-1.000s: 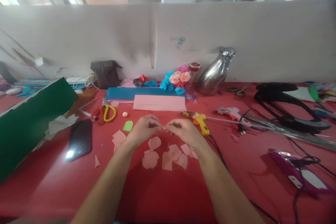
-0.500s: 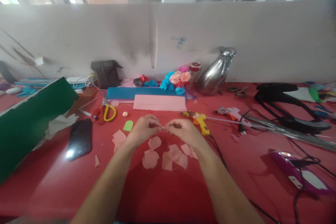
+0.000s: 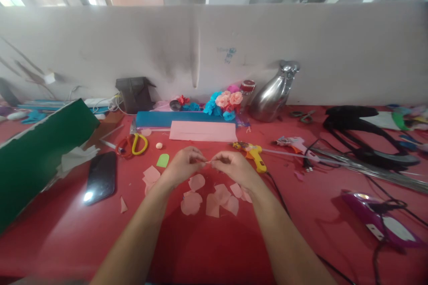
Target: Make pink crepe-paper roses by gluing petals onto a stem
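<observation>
My left hand (image 3: 186,164) and my right hand (image 3: 232,164) meet above the red table, fingertips pinched close together. Between them is a small pale pink piece of paper (image 3: 209,162), mostly hidden by the fingers. Cut pink paper petals lie below the hands: a single petal (image 3: 196,182), a small stack (image 3: 191,203) and a spread group (image 3: 222,199). More pink petals (image 3: 151,175) rest left of my left wrist, near a light green rounded template (image 3: 163,160). A yellow glue gun (image 3: 256,156) lies just beyond my right hand.
Scissors (image 3: 138,143) and a phone (image 3: 101,177) lie left, beside a leaning green board (image 3: 43,156). A folded pink sheet (image 3: 203,131), paper flowers (image 3: 227,100) and a steel jug (image 3: 276,93) are behind. A second glue gun (image 3: 296,144), wires and a purple device (image 3: 381,220) are right.
Both hands stay almost in place, still pinching at the same spot. Only tiny finger movement shows; the petals and tools have not moved.
</observation>
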`<state>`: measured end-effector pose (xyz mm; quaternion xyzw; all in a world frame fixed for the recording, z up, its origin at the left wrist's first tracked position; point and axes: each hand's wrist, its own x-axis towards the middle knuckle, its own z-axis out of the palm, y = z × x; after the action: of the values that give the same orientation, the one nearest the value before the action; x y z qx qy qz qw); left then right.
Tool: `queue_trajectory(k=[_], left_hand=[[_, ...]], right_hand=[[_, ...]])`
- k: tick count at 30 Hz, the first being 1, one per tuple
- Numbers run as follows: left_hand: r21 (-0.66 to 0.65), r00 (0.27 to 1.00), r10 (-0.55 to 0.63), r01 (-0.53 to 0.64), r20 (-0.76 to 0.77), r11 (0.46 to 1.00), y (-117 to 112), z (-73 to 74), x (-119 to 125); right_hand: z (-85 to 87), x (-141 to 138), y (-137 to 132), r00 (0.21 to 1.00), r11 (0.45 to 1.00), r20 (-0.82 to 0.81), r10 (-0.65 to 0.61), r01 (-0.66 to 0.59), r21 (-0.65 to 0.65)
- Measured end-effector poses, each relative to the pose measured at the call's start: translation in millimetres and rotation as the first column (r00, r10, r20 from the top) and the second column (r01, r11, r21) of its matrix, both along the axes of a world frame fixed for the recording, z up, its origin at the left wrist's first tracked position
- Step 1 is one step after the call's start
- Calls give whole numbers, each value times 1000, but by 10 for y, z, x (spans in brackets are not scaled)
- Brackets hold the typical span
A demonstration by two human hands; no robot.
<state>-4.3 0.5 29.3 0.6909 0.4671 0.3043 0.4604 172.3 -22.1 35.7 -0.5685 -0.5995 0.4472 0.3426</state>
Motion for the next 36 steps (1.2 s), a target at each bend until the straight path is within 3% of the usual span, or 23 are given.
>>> queue_trajectory(k=[6,9,12,14,17,20,25,31,36], left_hand=[[-47,998,-9,12,63,999,-27,47,3],[-128,972,69,-41,225,991,-22,19,15],[-305,838,229,-78,496,949,-9,-48,68],[-432,713,330,-43,618,901,-2,-93,128],[-517,585,407,25,702,856,-14,-130,231],[-543,526,434,65,731,837,-49,-127,308],[-532,551,410,75,727,843,-58,-96,304],[-481,640,402,-56,655,875,18,-84,153],[-401,687,348,-90,638,912,30,-111,95]], right_hand=[[-4,-8,4,999,1000,-40,-13,12,-10],[-4,-20,15,989,996,-122,-84,88,29],[-16,-57,15,968,986,-207,-145,160,56],[-39,-104,6,961,994,-261,-87,102,45],[-83,-197,-11,943,996,-331,36,-5,93],[-106,-265,-23,947,988,-318,50,1,156],[-90,-260,-30,959,985,-284,20,30,172],[-64,-213,-32,976,987,-218,2,33,156],[-58,-216,-38,980,990,-195,47,-20,136]])
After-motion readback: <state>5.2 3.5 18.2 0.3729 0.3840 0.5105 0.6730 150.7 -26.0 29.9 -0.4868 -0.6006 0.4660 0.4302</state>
